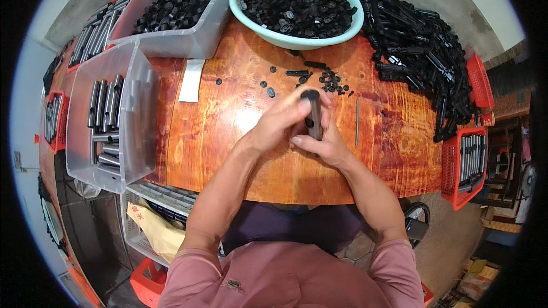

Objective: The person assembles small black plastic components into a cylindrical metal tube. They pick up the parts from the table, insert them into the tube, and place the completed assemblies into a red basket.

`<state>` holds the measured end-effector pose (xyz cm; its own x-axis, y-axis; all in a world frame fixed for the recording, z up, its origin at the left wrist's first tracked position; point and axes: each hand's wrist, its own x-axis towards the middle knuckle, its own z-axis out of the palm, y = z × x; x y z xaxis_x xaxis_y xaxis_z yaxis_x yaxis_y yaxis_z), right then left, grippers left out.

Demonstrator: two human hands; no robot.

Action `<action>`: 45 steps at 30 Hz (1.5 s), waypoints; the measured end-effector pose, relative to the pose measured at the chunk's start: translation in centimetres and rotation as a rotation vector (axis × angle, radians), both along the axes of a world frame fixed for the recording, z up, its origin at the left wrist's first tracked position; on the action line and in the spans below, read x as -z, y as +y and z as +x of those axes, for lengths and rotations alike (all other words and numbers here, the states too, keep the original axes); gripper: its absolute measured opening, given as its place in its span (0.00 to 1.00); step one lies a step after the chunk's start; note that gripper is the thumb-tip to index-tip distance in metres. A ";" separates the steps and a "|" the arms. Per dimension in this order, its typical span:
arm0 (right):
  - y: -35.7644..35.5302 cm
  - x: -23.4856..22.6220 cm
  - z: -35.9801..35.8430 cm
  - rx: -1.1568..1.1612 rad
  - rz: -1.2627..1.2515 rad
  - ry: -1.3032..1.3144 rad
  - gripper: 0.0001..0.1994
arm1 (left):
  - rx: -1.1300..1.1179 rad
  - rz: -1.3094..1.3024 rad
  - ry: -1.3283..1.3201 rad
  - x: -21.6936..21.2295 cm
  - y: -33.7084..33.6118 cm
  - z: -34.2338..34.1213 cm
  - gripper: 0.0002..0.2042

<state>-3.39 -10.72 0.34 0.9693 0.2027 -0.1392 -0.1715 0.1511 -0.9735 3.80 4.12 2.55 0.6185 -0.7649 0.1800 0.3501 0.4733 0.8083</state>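
Both hands meet over the middle of the table around a short dark metal tube (314,120) with a black end at its top. The tube stands nearly upright, slightly tilted. My left hand (283,115) is closed on its upper part, with the thumb close to the black end. Lower down, my right hand (329,144) wraps the tube, its thumb lying across the near side. Just beyond the hands lie several small black caps (331,81) and a few black plastic pieces (297,73). To the right of the hands a thin metal rod (358,123) rests on the wood.
At the back stand a pale green basin (240,14) of small black parts and a clear bin (208,37) of black caps. Another clear bin (145,137) at left holds metal tubes. Black parts (411,51) are heaped at right, near a red basket (451,171) of tubes.
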 end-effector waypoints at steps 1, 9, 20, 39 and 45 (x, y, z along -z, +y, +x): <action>-0.3 0.4 0.2 -0.075 0.035 0.013 0.18 | 0.001 0.072 0.080 0.0 0.8 0.8 0.21; -0.3 -0.3 0.6 -0.092 0.180 0.015 0.27 | -0.270 -0.018 0.399 1.9 -0.7 1.1 0.24; -0.6 -0.6 0.7 -0.111 0.361 0.094 0.25 | -0.260 -0.038 0.413 2.0 -0.4 1.0 0.24; -0.7 0.7 0.2 -0.107 0.280 0.015 0.19 | -0.069 -0.063 0.086 2.0 1.4 0.6 0.31; -0.9 0.8 -0.1 -0.085 0.246 0.041 0.14 | -0.023 -0.042 0.011 2.1 1.9 0.7 0.30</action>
